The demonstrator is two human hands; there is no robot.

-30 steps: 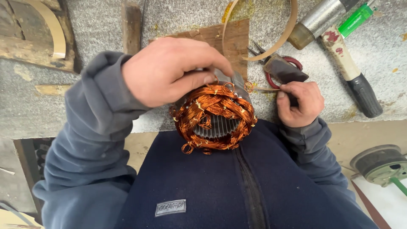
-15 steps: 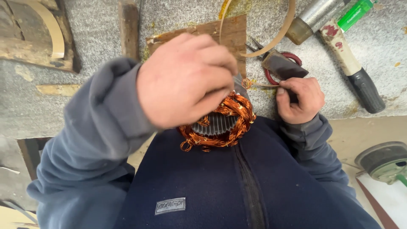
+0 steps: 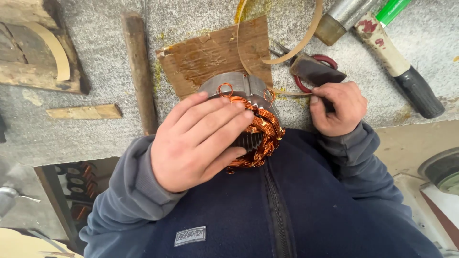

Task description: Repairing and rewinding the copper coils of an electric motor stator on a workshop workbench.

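My left hand point(image 3: 198, 138) lies over a round motor stator point(image 3: 248, 91), a grey metal ring wound with orange copper wire point(image 3: 263, 131), and grips it against my chest at the bench edge. Its fingers cover most of the coil's open face. My right hand point(image 3: 337, 107) is closed around a dark block-shaped tool point(image 3: 315, 71) beside the stator, on the right. A thin tan strip point(image 3: 287, 52) curves from near that hand up across the bench.
A brown cardboard piece point(image 3: 210, 55) lies under the stator on the grey stone bench point(image 3: 95, 138). Red-handled pliers point(image 3: 325, 59), a hammer with taped handle point(image 3: 397, 62), a metal tube point(image 3: 342, 16), a wooden stick point(image 3: 138, 67) and wood scraps point(image 3: 83, 112) lie around.
My left hand has shifted over the stator and tilted it, so its grey outer ring now faces up. My right hand stayed by the dark tool.
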